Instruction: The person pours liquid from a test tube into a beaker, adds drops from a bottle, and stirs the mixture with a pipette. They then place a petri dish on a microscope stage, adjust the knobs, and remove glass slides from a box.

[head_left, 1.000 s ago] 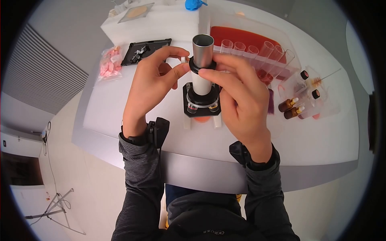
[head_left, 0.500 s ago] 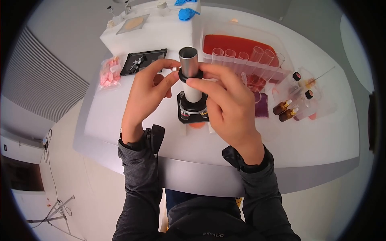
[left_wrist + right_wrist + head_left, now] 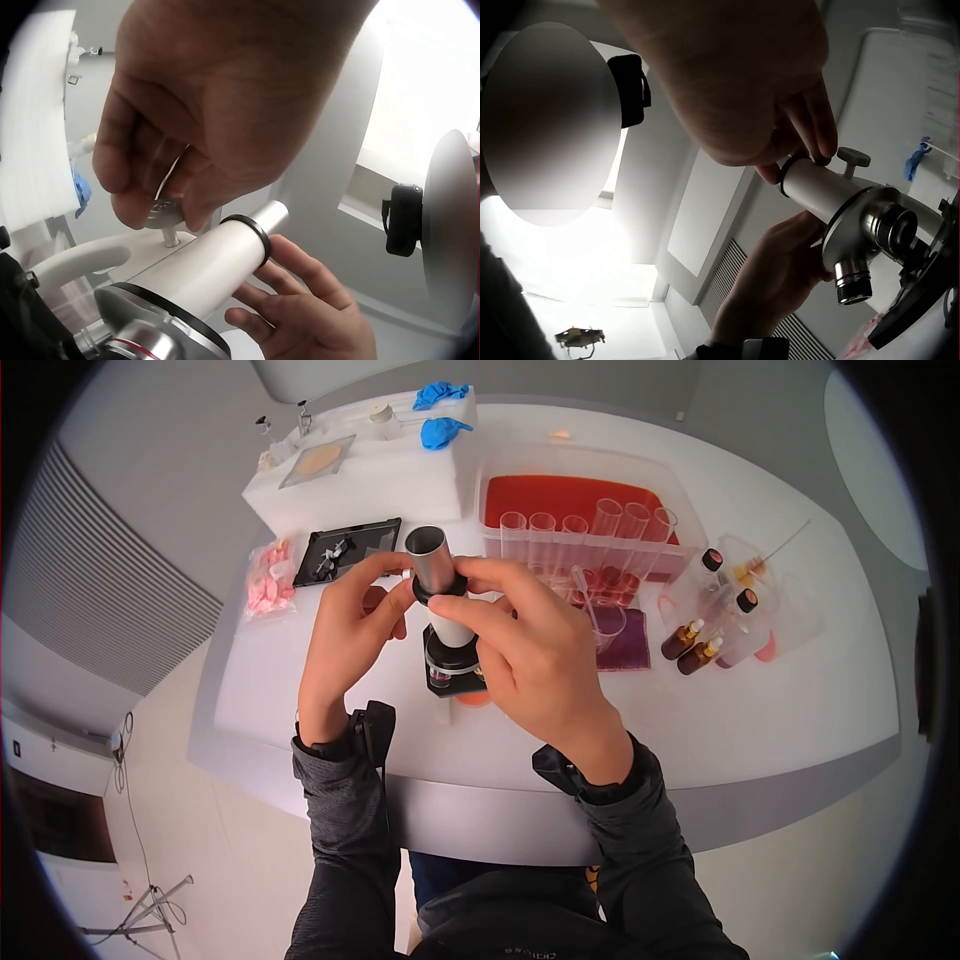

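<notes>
A microscope stands on the table, with a silver tube (image 3: 433, 563) above a black collar (image 3: 439, 589) and a white barrel (image 3: 453, 629). At its left side, my left hand (image 3: 345, 635) pinches a small knob (image 3: 407, 574); in the left wrist view that hand (image 3: 210, 97) has thumb and fingers round a grey knob (image 3: 165, 214). My right hand (image 3: 545, 660) grips the collar from the right with thumb and fingers. The right wrist view has this hand (image 3: 757, 90) at the collar (image 3: 784, 175), beside a second, untouched-looking knob (image 3: 853, 157).
Behind the microscope lie a black tray (image 3: 350, 550), a bag of pink pieces (image 3: 270, 580) and a white foam block (image 3: 360, 485) with blue gloves (image 3: 445, 432). To the right are a tub of red material (image 3: 575, 500), clear tubes (image 3: 607, 525), a purple mat (image 3: 630, 640) and brown dropper bottles (image 3: 698, 656).
The head view has tilted, so the microscope, hands and tabletop items appear lower and further left. Both hands keep their hold at the collar and knob.
</notes>
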`<state>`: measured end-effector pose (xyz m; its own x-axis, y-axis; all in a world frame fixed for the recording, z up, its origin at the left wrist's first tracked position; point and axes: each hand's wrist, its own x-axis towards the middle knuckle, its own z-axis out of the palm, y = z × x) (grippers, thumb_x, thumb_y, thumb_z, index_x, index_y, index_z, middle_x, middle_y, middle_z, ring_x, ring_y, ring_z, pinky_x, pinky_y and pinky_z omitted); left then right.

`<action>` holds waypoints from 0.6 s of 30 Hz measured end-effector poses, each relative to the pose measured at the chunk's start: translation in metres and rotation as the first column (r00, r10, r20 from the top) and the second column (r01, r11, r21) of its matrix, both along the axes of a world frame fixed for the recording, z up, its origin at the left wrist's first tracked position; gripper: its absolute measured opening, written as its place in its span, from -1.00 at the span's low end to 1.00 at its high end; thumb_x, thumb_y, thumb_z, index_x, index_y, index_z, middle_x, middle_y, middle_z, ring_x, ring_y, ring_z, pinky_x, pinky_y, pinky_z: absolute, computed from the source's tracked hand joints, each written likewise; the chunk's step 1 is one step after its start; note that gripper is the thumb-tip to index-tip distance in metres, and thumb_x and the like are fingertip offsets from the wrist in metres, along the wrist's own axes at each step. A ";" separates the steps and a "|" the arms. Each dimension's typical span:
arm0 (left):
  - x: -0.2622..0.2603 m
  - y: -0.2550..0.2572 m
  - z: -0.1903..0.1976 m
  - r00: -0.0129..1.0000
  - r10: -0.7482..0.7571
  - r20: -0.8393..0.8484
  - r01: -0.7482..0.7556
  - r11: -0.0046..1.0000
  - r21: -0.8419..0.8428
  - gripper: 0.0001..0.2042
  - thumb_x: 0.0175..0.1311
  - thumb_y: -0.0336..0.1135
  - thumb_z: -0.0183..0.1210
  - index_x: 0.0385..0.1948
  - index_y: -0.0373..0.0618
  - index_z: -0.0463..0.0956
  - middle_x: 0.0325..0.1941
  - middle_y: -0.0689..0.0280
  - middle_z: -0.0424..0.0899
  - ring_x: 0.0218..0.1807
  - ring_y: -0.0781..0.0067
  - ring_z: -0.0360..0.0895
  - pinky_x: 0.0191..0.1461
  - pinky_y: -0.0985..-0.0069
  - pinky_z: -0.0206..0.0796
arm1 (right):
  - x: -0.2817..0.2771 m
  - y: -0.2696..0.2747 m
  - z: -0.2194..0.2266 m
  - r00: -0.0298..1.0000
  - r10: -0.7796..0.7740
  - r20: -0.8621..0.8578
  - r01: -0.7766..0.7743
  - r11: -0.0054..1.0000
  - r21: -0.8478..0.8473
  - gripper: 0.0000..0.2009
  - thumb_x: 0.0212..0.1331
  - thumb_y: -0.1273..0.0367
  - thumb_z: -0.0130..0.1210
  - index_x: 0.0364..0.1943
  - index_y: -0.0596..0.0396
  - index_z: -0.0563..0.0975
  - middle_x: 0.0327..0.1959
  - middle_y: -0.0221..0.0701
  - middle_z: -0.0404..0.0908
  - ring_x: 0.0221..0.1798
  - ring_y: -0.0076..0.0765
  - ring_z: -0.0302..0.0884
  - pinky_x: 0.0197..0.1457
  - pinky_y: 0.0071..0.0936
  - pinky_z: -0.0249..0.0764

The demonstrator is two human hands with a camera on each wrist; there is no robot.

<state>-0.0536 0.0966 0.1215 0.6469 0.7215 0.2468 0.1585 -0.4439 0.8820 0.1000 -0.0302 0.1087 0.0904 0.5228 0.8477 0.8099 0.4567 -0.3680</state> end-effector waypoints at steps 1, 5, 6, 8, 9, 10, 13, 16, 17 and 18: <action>-0.001 0.000 0.000 1.000 -0.002 0.004 0.002 1.000 -0.005 -0.78 0.37 -0.33 0.18 -0.07 -0.25 0.54 -0.53 0.39 0.55 -0.55 0.68 0.44 -0.47 0.66 0.23 | -0.001 0.001 0.000 1.000 -0.003 0.004 0.003 1.000 0.007 -0.55 -0.18 0.73 0.03 -0.15 0.07 0.66 -0.02 -0.27 0.58 -0.35 -0.29 0.63 -0.31 -0.42 0.53; -0.001 0.000 0.001 1.000 -0.002 0.002 0.002 1.000 -0.006 -0.78 0.36 -0.33 0.18 -0.07 -0.25 0.54 -0.52 0.39 0.56 -0.55 0.68 0.44 -0.47 0.65 0.24 | -0.001 0.000 0.001 1.000 -0.002 -0.001 0.002 1.000 -0.006 -0.56 -0.18 0.73 0.04 -0.15 0.07 0.66 -0.01 -0.27 0.58 -0.35 -0.28 0.63 -0.30 -0.42 0.53; -0.001 0.001 0.000 1.000 -0.002 0.007 0.002 1.000 -0.006 -0.78 0.36 -0.34 0.19 -0.07 -0.25 0.54 -0.52 0.38 0.57 -0.55 0.68 0.44 -0.47 0.65 0.24 | -0.001 0.001 0.001 1.000 -0.002 -0.001 0.002 1.000 -0.004 -0.56 -0.18 0.73 0.04 -0.15 0.07 0.66 -0.01 -0.26 0.58 -0.35 -0.28 0.63 -0.30 -0.42 0.53; 0.000 0.001 0.000 1.000 -0.002 0.014 0.003 1.000 -0.006 -0.78 0.35 -0.34 0.19 -0.06 -0.25 0.55 -0.51 0.36 0.58 -0.56 0.67 0.45 -0.47 0.65 0.24 | -0.002 0.001 0.000 1.000 -0.004 -0.006 0.004 1.000 -0.004 -0.56 -0.17 0.74 0.03 -0.15 0.08 0.66 -0.01 -0.26 0.58 -0.35 -0.27 0.63 -0.30 -0.43 0.53; -0.001 0.000 -0.001 1.000 0.001 0.018 -0.001 1.000 -0.006 -0.77 0.35 -0.34 0.19 -0.06 -0.25 0.55 -0.51 0.35 0.58 -0.56 0.67 0.45 -0.47 0.65 0.24 | -0.002 0.001 0.000 1.000 -0.004 -0.010 0.004 1.000 -0.007 -0.56 -0.16 0.74 0.03 -0.15 0.08 0.66 -0.02 -0.26 0.58 -0.35 -0.27 0.63 -0.30 -0.43 0.53; -0.002 0.000 -0.001 1.000 0.007 0.022 -0.006 1.000 -0.007 -0.77 0.35 -0.34 0.19 -0.06 -0.25 0.55 -0.51 0.34 0.59 -0.56 0.66 0.46 -0.47 0.65 0.25 | -0.002 0.001 -0.001 1.000 -0.001 -0.014 0.001 1.000 -0.011 -0.56 -0.16 0.74 0.02 -0.15 0.08 0.66 -0.02 -0.26 0.58 -0.35 -0.27 0.63 -0.30 -0.44 0.52; -0.002 -0.002 0.000 1.000 0.013 0.013 -0.013 1.000 0.006 -0.76 0.34 -0.34 0.20 -0.05 -0.25 0.56 -0.51 0.32 0.60 -0.57 0.64 0.48 -0.48 0.64 0.26 | -0.002 0.002 0.000 0.999 -0.042 0.032 0.042 0.999 0.000 -0.67 -0.13 0.65 0.15 -0.20 0.08 0.65 -0.07 -0.31 0.59 -0.35 -0.26 0.63 -0.33 -0.43 0.58; -0.004 0.002 0.000 1.000 -0.008 -0.008 0.008 1.000 0.021 -0.75 0.33 -0.34 0.21 -0.05 -0.25 0.56 -0.40 0.29 0.63 -0.56 0.61 0.50 -0.48 0.62 0.29 | -0.002 0.001 0.001 0.999 -0.040 0.031 0.040 0.999 -0.006 -0.66 -0.13 0.67 0.14 -0.20 0.07 0.66 -0.06 -0.31 0.58 -0.36 -0.26 0.62 -0.34 -0.42 0.57; -0.004 0.002 -0.001 1.000 -0.015 0.000 0.015 0.999 0.030 -0.75 0.32 -0.34 0.22 -0.04 -0.25 0.56 -0.37 0.28 0.64 -0.56 0.61 0.50 -0.48 0.62 0.30 | -0.002 0.001 0.001 0.998 -0.045 0.038 0.045 0.999 -0.009 -0.65 -0.13 0.67 0.13 -0.20 0.07 0.66 -0.06 -0.31 0.58 -0.36 -0.26 0.62 -0.34 -0.42 0.57; -0.004 0.003 -0.002 1.000 -0.020 0.006 0.019 0.999 0.039 -0.74 0.32 -0.33 0.22 -0.04 -0.26 0.56 -0.33 0.27 0.64 -0.56 0.60 0.51 -0.48 0.61 0.31 | -0.001 0.001 0.001 0.998 -0.048 0.044 0.048 0.999 -0.011 -0.65 -0.13 0.67 0.12 -0.20 0.07 0.66 -0.06 -0.30 0.58 -0.36 -0.26 0.62 -0.34 -0.42 0.57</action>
<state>-0.0575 0.0994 0.1199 0.6589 0.6987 0.2788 0.1435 -0.4806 0.8651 0.0990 -0.0290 0.1095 0.0789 0.5291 0.8449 0.8461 0.4125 -0.3374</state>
